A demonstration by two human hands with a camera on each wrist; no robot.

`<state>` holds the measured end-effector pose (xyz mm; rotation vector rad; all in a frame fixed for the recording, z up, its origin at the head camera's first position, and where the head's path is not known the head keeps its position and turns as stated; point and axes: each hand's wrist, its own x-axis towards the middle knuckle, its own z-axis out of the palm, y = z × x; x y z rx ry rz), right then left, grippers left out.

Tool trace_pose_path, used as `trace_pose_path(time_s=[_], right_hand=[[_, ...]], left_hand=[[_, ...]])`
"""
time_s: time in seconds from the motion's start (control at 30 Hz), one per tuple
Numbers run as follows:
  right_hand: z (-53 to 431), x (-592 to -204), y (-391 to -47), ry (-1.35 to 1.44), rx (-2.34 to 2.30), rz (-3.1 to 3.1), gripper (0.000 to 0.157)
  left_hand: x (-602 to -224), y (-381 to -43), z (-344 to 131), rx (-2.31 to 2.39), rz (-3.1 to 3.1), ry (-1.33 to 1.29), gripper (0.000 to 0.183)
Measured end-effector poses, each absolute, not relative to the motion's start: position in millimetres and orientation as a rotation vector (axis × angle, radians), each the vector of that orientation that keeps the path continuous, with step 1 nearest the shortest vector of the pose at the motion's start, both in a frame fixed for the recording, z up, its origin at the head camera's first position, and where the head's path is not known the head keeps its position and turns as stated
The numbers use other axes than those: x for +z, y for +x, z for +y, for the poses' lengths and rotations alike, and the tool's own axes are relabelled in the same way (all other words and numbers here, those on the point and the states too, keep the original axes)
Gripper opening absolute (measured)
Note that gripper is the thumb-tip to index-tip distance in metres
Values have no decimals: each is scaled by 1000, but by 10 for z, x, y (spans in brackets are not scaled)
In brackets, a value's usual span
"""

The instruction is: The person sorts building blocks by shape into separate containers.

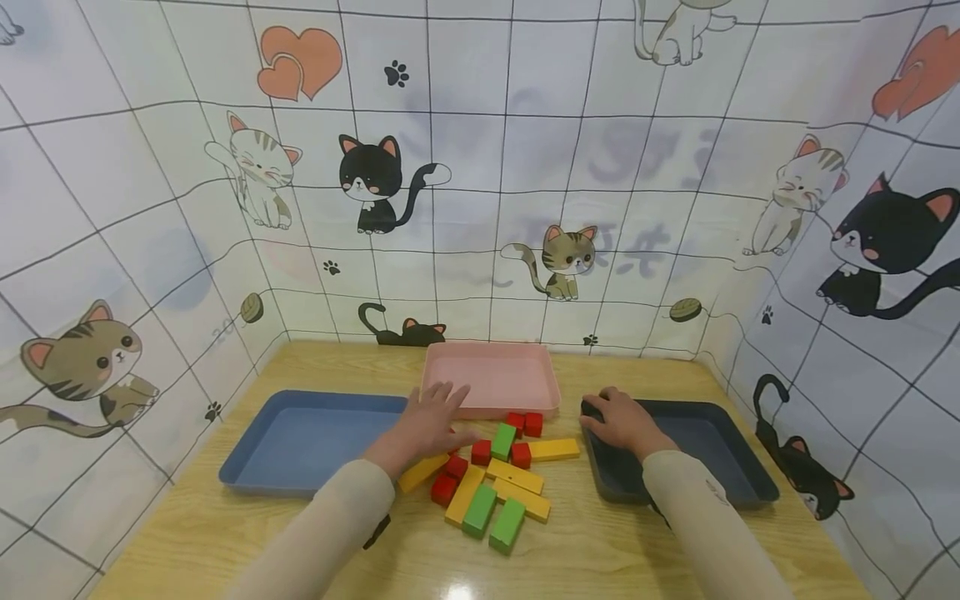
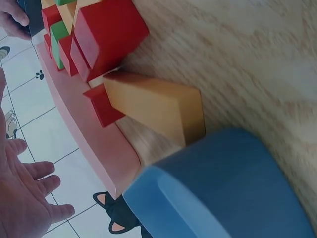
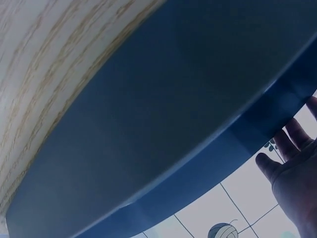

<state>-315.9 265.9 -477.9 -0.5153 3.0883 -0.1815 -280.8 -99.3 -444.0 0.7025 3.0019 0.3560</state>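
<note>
My left hand (image 1: 426, 427) hovers with spread fingers between the blue tray (image 1: 247, 446) and a loose pile of toy blocks, holding nothing. An orange-yellow block (image 2: 153, 106) lies below it, close to the blue tray's edge in the left wrist view. Red cubes (image 1: 444, 488), yellow planks (image 1: 555, 450) and green blocks (image 1: 507, 527) make up the pile. Over the left rim of the dark tray (image 1: 693, 454) lies my right hand (image 1: 621, 421). Its fingers (image 3: 286, 145) extend right at the rim in the right wrist view, with no block in them.
A pink tray (image 1: 495, 375) stands at the back of the wooden table (image 1: 615, 558), behind the blocks. Around the table hangs a white cloth (image 1: 465, 167) with grid lines and cartoon cats. Its folds meet the table's back and side edges.
</note>
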Motion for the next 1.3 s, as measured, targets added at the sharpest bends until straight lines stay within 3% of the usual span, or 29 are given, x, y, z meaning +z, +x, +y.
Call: trace_pose_path(time_s=[0.83, 1.3], right_hand=[[2653, -4788, -3111, -551, -217, 3124, 54], [2664, -4782, -3082, -532, -234, 3105, 54]], left_hand=[[-4537, -2750, -683, 443, 3019, 682, 78], [-4718, -2679, -462, 633, 3017, 620, 63]])
